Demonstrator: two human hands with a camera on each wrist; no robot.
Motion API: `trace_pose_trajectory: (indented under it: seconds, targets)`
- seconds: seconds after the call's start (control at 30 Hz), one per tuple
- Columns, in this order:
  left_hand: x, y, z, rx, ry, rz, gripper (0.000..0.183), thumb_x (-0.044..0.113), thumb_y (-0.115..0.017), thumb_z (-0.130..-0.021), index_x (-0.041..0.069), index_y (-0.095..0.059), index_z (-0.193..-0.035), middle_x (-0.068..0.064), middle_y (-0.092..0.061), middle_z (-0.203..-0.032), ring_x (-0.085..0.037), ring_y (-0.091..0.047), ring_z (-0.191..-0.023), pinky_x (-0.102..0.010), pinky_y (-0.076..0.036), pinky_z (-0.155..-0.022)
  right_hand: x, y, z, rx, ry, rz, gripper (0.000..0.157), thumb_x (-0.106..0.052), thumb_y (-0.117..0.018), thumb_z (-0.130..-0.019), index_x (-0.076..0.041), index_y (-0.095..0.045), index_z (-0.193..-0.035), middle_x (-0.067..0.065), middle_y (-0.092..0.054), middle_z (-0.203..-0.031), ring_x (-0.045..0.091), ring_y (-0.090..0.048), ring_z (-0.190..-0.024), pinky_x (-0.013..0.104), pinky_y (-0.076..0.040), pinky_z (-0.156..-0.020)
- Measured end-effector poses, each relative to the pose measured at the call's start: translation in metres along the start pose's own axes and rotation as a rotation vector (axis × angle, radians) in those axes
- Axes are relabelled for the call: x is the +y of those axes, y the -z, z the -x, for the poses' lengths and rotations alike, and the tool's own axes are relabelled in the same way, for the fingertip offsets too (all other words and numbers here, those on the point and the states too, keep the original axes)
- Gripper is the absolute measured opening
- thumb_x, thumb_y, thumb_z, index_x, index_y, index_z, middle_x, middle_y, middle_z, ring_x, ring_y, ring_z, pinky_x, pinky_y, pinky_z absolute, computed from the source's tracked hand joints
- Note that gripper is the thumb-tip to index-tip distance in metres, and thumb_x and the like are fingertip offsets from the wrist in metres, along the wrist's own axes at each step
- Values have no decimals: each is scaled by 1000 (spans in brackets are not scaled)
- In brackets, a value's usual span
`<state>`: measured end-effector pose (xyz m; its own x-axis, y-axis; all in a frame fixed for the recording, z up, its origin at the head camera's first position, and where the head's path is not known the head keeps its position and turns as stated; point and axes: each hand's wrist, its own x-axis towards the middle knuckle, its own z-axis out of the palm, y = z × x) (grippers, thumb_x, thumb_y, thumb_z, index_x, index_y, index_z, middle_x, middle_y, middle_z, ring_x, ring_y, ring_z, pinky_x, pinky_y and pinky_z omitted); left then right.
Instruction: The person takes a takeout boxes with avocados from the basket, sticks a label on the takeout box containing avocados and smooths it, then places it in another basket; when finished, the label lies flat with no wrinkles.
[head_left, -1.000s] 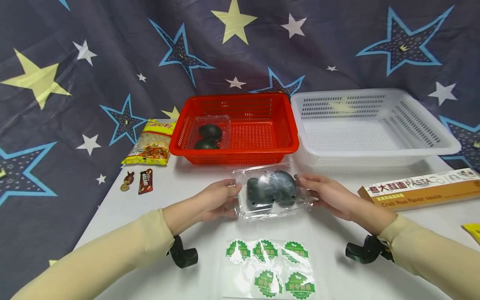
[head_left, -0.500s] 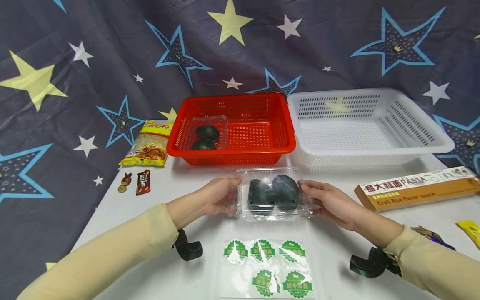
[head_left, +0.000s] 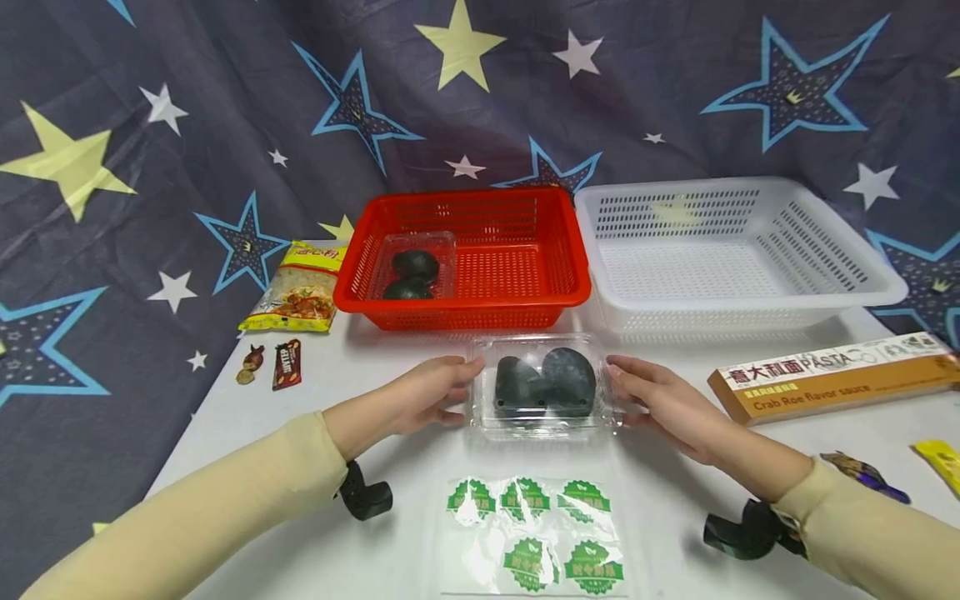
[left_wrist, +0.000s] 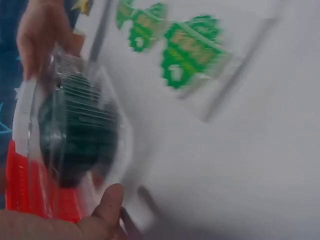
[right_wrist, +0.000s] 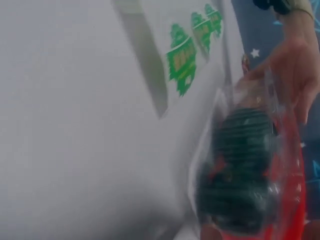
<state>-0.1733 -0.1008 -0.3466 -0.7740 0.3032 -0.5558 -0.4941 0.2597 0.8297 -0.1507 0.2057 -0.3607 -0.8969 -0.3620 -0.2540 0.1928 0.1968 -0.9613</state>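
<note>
A clear plastic clamshell box (head_left: pixel 543 427) with dark green, avocado-like fruits (head_left: pixel 567 382) inside sits on the white table in front of the baskets. At its left end is my left hand (head_left: pixel 427 393), fingers loosely spread and fingertips right at the side wall. My right hand (head_left: pixel 663 402) flanks the other end, its fingers relaxed and no longer hooked over the edge. Motion blurs both wrist views, where the left thumb (left_wrist: pixel 111 202) shows beside the box. Nearer to me lies a sheet of green round stickers (head_left: pixel 480 554).
Behind stand a red basket (head_left: pixel 465 310) holding another fruit box (head_left: pixel 447 265), and a white basket (head_left: pixel 750 307). A yellow food bag (head_left: pixel 295 287) and small snack packet (head_left: pixel 287 365) lie left. At right are a pasta box (head_left: pixel 832 379), a dark wrapper (head_left: pixel 866 477) and a yellow packet (head_left: pixel 941 462).
The clamshell box has come level and a little toward me, down onto the table. Both hands have loosened from its ends, the right one shifting slightly outward.
</note>
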Motion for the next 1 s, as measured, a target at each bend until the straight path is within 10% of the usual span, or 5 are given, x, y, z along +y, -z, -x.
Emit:
trace_pose_trajectory:
  seconds: [0.23, 0.37, 0.63, 1.0]
  targets:
    - [-43, 10, 42, -44, -204, -879, 105, 59, -67, -79, 0, -18, -150, -17, -27, -153, -32, -23, -141, -50, -24, -112, -16, -11, 43, 208, 532, 425, 34, -3, -52, -97, -2, -51, -130, 5, -56, -128, 2, -55, -110, 14, -46, -88]
    - [-68, 3, 55, -85, -313, -1178, 121, 73, -62, -72, -2, -10, -151, -18, -5, -158, -33, 0, -145, -56, -11, -113, -16, -43, 54, 12, 756, 662, 34, -2, -62, -90, -15, -60, -121, -9, -63, -117, 7, -60, -106, 22, -49, -88]
    - [-88, -6, 50, 37, -387, -1386, 130, 86, -50, -68, -3, -5, -151, -18, 4, -158, -34, 6, -145, -59, -10, -112, -1, -98, 22, -445, 628, 992, 49, -25, -59, -95, -9, -46, -139, -2, -50, -138, 13, -47, -126, 37, -42, -102]
    - [-87, -10, 50, 36, -380, -1476, 129, 87, -46, -69, -5, -6, -150, -21, 6, -157, -36, 7, -144, -60, -11, -111, 6, -134, -7, -527, 865, 1411, 55, -20, -66, -89, -6, -46, -139, 6, -52, -137, 17, -47, -127, 27, -39, -104]
